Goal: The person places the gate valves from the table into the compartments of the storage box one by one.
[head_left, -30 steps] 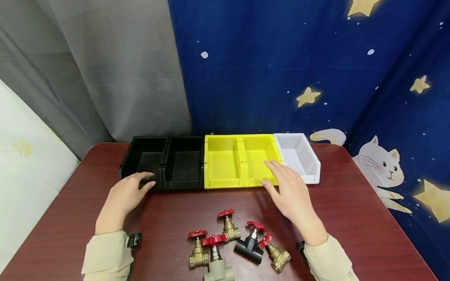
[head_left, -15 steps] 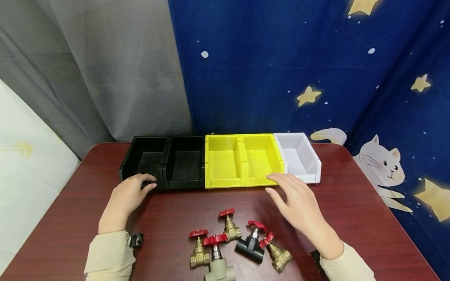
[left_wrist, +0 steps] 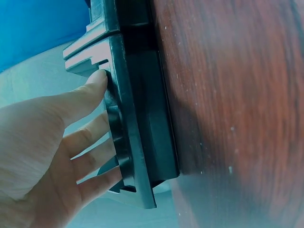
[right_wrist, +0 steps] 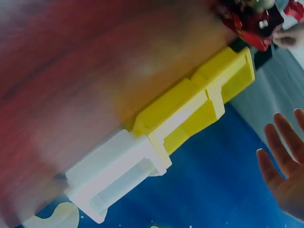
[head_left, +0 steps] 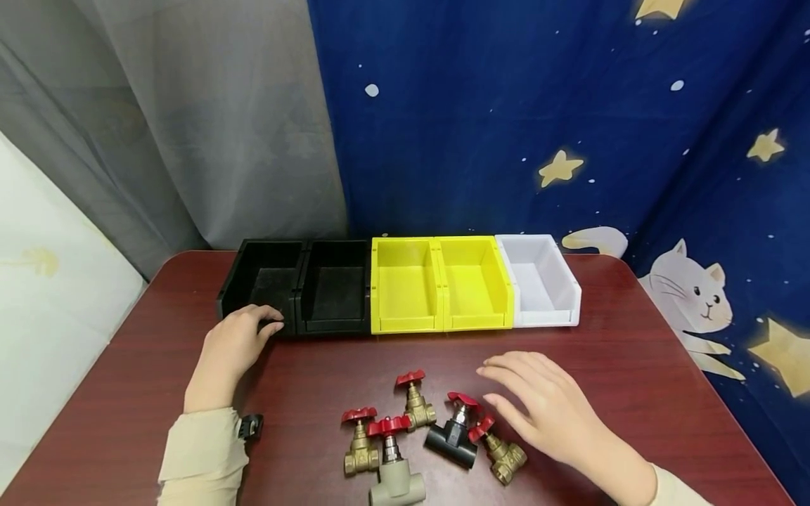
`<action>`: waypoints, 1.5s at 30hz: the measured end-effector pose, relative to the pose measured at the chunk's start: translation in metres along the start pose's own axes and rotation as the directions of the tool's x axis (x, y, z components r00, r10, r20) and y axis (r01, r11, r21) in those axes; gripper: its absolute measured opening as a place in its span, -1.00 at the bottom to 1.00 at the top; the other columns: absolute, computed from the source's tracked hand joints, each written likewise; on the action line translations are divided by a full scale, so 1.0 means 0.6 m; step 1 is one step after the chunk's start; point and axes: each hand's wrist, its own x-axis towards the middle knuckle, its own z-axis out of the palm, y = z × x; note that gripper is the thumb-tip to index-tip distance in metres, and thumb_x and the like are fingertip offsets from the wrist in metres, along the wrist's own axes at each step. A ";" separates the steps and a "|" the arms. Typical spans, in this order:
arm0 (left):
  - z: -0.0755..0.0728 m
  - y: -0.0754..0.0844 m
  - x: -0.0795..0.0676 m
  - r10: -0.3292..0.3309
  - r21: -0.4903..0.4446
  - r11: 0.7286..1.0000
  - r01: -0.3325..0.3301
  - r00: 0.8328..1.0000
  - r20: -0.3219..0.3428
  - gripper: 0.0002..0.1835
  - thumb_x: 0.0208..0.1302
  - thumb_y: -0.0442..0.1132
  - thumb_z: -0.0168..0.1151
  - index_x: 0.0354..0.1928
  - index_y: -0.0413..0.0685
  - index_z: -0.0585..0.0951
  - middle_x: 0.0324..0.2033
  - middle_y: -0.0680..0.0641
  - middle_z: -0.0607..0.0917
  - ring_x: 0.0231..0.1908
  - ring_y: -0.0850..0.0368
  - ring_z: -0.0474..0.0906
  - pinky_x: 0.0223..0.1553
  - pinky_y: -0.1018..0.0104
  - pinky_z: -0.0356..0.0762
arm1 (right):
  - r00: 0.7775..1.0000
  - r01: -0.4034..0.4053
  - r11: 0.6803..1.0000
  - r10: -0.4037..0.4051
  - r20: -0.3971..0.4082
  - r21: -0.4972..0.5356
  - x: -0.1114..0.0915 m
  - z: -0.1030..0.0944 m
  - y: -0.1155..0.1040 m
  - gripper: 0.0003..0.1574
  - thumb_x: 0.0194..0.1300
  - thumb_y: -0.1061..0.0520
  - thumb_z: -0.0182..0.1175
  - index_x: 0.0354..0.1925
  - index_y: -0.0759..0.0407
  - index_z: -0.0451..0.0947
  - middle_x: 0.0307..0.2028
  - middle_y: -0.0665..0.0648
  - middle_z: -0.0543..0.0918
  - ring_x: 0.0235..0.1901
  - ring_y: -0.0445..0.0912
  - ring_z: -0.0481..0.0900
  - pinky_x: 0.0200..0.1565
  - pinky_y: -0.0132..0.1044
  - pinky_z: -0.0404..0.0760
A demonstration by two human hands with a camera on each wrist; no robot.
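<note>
My left hand [head_left: 231,346] rests at the front rim of the leftmost black bin [head_left: 273,270]. In the left wrist view its thumb touches the rim of the black bin [left_wrist: 149,114], and the loosely bent fingers reach over the edge. My right hand [head_left: 545,402] hovers above the table with spread, relaxed fingers, holding nothing. Left of it lies a brass gate valve [head_left: 505,458] with a red handwheel, beside a black tee-shaped valve [head_left: 452,444]. Two more brass valves [head_left: 361,453] [head_left: 416,410] and a grey-green plastic valve [head_left: 396,483] are grouped nearby.
A second black bin [head_left: 334,284], two yellow bins [head_left: 406,284] [head_left: 474,281] and a white bin [head_left: 539,281] continue the row along the back of the red-brown table [head_left: 645,365]. Curtains [head_left: 455,126] hang behind.
My right hand has drawn back from the right yellow bin toward the valves, coming nearer and lower. The left hand stays at the black bin's rim. Bins and valves keep their places.
</note>
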 end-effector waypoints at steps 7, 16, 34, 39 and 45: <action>0.001 -0.001 0.001 -0.007 0.005 1.000 0.007 1.000 0.004 -0.81 0.25 -0.15 0.22 -0.12 0.01 0.63 -0.16 -0.15 0.62 -0.13 -0.20 0.52 -0.23 -0.22 0.43 | 0.985 0.173 0.983 -0.171 -0.024 0.070 -0.023 0.007 -0.001 -0.69 0.18 -0.01 0.25 -0.09 0.00 0.59 -0.10 -0.09 0.57 -0.09 -0.15 0.50 0.05 -0.31 0.35; 0.000 -0.001 0.003 -0.011 -0.005 1.000 0.011 1.000 0.005 -0.81 0.25 -0.16 0.22 -0.13 0.01 0.63 -0.12 -0.17 0.62 -0.10 -0.21 0.51 -0.19 -0.24 0.42 | 0.943 0.313 0.940 -0.324 0.071 0.138 -0.047 0.021 0.007 -0.59 0.10 -0.01 0.33 -0.06 0.04 0.57 -0.07 -0.03 0.55 -0.07 -0.13 0.47 0.04 -0.26 0.37; 0.001 0.000 0.003 -0.006 0.004 1.000 0.006 1.000 0.003 -0.82 0.25 -0.16 0.22 -0.13 0.01 0.63 -0.15 -0.16 0.62 -0.12 -0.20 0.52 -0.19 -0.23 0.42 | 0.835 0.281 0.948 -0.317 0.450 0.147 -0.076 0.032 0.017 -0.09 0.04 -0.22 0.33 0.31 -0.08 0.25 0.30 -0.07 0.25 0.24 -0.20 0.20 0.21 -0.27 0.14; 0.000 0.001 0.003 -0.005 0.002 1.000 0.005 1.000 -0.001 -0.82 0.26 -0.17 0.21 -0.13 0.00 0.63 -0.14 -0.17 0.62 -0.11 -0.20 0.52 -0.19 -0.23 0.42 | 0.837 0.301 0.944 -0.328 0.437 0.134 -0.074 0.035 0.018 -0.08 0.00 -0.21 0.36 0.29 -0.06 0.28 0.27 -0.04 0.29 0.21 -0.16 0.24 0.19 -0.25 0.17; 0.001 0.001 0.002 0.002 0.009 1.000 -0.002 1.000 -0.002 -0.81 0.26 -0.16 0.21 -0.12 0.00 0.63 -0.16 -0.16 0.63 -0.14 -0.20 0.53 -0.22 -0.22 0.43 | 0.846 0.344 0.933 -0.357 0.396 0.105 -0.072 0.037 0.017 -0.11 -0.04 -0.22 0.37 0.22 0.03 0.34 0.20 0.03 0.38 0.17 -0.12 0.30 0.15 -0.23 0.23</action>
